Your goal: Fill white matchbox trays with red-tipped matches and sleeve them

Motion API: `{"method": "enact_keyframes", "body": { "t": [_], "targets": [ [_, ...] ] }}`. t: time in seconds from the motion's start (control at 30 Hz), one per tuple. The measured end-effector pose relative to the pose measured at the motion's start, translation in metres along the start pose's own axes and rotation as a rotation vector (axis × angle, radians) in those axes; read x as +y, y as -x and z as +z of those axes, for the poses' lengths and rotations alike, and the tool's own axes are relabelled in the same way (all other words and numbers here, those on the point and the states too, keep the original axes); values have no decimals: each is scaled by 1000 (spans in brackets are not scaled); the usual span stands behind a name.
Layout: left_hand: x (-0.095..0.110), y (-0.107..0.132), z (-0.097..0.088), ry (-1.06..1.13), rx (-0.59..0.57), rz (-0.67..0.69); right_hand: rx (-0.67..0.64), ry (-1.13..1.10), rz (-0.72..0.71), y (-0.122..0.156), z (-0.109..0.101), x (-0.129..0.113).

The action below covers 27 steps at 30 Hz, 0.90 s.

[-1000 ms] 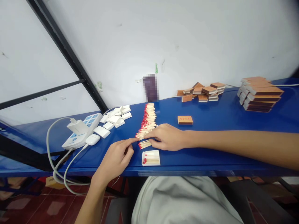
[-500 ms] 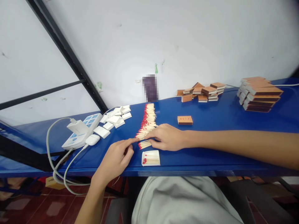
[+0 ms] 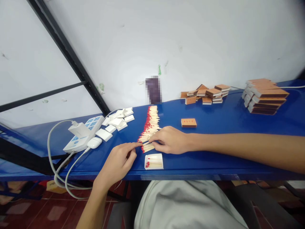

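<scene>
A long row of red-tipped matches (image 3: 150,122) lies on the blue table (image 3: 214,152). At its near end my right hand (image 3: 170,140) is closed over a small bundle of matches (image 3: 148,147), pinching the wooden ends. My left hand (image 3: 118,162) reaches in from the left, its index finger stretched out and touching the red heads of that bundle while the other fingers curl loosely. An open white matchbox tray (image 3: 153,161) with some matches in it sits just in front of the bundle, near the table's front edge.
Several empty white trays (image 3: 118,122) and a white power strip (image 3: 82,135) with cables lie at the left. One orange matchbox sleeve (image 3: 188,122) lies alone; piles of sleeves (image 3: 206,94) and stacked boxes (image 3: 265,96) stand at the back right. A black metal frame (image 3: 71,57) crosses the wall.
My left index fingertip has slid a little to the right, up against the heads of the small bundle. My right hand has hardly moved.
</scene>
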<state>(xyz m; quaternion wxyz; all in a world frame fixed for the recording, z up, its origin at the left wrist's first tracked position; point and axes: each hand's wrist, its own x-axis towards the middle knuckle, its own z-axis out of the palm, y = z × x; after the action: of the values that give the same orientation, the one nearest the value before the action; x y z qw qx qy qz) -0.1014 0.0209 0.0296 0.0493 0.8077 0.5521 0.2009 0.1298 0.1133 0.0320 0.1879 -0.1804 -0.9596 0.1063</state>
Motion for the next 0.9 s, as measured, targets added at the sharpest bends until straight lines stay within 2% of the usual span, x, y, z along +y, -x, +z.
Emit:
{"method": "enact_keyframes", "body": {
  "t": [0.57,0.9],
  "targets": [
    [4,0,-1,0,-33,4,-25,-51,5,0,-1,1],
    [4,-3,0,-16,-33,-16,-70,-35,-57,-3,-7,3]
  ]
}}
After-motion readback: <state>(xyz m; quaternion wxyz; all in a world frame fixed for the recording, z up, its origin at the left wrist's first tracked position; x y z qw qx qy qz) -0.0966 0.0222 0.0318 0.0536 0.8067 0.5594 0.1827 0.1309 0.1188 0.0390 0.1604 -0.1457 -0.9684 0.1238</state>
